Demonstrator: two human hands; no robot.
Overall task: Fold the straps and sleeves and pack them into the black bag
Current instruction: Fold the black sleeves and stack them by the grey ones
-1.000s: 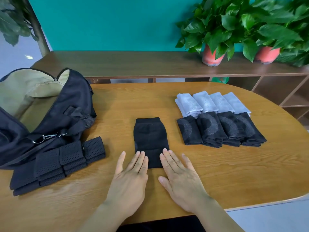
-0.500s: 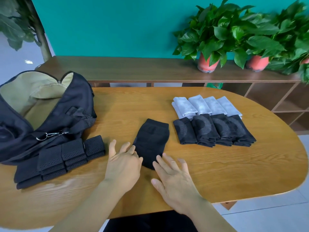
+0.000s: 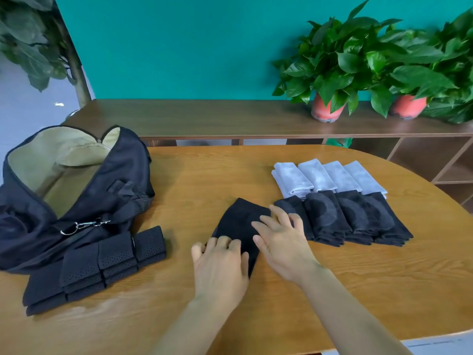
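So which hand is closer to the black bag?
Left. The left hand holds the black sleeve at its near left edge, on the side toward the black bag; the right hand rests on the sleeve's right side, farther from it.

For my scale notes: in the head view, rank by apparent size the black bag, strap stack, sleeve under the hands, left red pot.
1. black bag
2. strap stack
3. sleeve, partly covered
4. left red pot, though it stands farthest away
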